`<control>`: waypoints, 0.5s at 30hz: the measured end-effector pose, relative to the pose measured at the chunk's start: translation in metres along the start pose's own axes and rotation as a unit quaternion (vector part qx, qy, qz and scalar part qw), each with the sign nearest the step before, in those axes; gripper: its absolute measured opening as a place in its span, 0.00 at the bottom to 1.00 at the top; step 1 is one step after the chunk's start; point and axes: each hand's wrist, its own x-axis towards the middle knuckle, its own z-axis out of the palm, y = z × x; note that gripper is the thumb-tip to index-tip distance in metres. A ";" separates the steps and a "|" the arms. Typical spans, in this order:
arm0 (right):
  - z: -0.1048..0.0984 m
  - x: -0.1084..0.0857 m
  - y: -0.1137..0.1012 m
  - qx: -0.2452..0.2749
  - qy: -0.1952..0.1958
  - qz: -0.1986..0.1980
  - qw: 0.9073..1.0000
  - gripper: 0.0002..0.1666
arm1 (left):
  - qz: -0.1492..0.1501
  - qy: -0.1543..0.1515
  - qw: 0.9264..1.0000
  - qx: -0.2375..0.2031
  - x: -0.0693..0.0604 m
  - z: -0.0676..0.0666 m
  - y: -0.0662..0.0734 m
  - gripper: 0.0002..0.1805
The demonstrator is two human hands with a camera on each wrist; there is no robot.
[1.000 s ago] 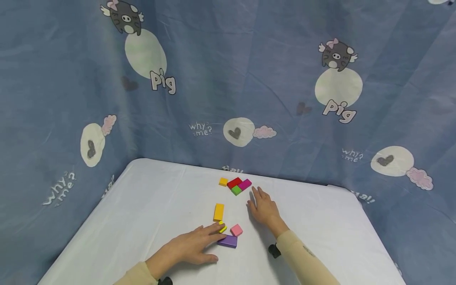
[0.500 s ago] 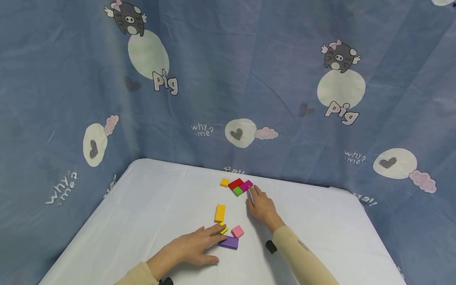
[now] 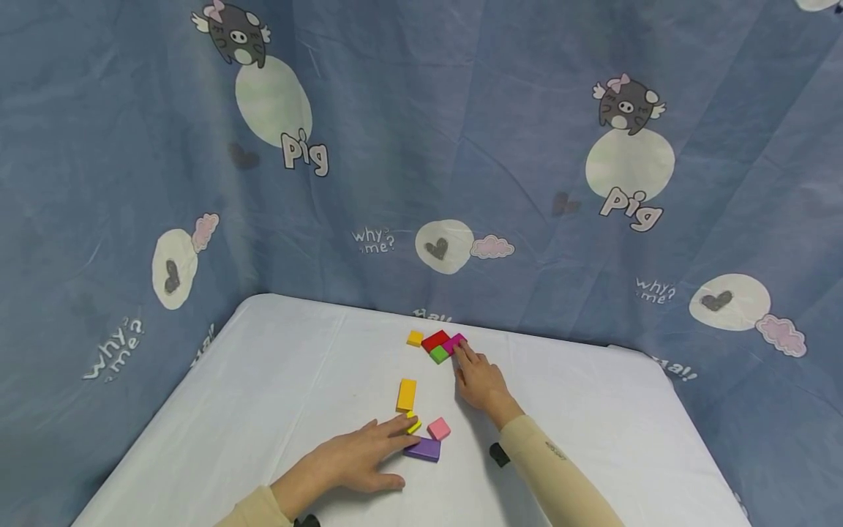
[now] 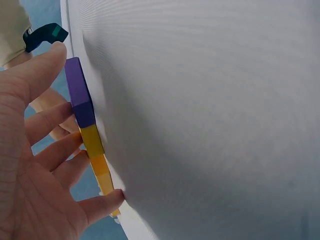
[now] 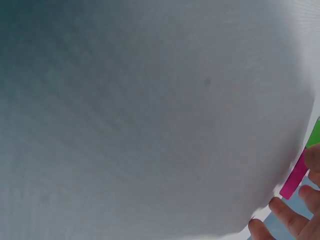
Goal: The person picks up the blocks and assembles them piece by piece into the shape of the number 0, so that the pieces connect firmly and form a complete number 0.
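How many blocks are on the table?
8. Far group: small orange block, red block, green block, magenta block by the right hand. Near group: long orange block, pink block, yellow block, purple block by the left hand. Others may hide under the hands.

The head view looked down the table to its far edge; close wrist views shared some blocks.

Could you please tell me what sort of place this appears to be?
Perhaps a makeshift recording corner: a white table, colored blocks lying on it, and a blue cartoon-print curtain hanging behind.
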 end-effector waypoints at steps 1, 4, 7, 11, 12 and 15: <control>0.000 0.000 0.000 0.000 0.000 0.000 1.000 0.34 | -0.001 -0.001 1.000 -0.001 0.000 0.000 0.000 0.35; 0.000 0.001 0.000 -0.002 -0.008 0.001 1.000 0.35 | -0.005 -0.004 1.000 -0.003 0.001 -0.001 0.000 0.36; -0.001 0.002 0.000 -0.003 -0.018 0.003 1.000 0.35 | -0.009 -0.008 1.000 -0.004 0.001 -0.001 0.001 0.36; -0.001 0.002 -0.001 -0.008 -0.028 0.006 1.000 0.36 | -0.011 -0.008 1.000 -0.002 0.000 0.000 0.002 0.35; -0.001 0.002 -0.001 -0.011 -0.028 0.006 1.000 0.36 | -0.012 -0.007 1.000 -0.001 0.000 0.000 0.002 0.35; -0.002 0.002 -0.001 -0.009 -0.027 0.007 1.000 0.36 | -0.010 -0.007 1.000 0.002 0.001 -0.001 0.001 0.35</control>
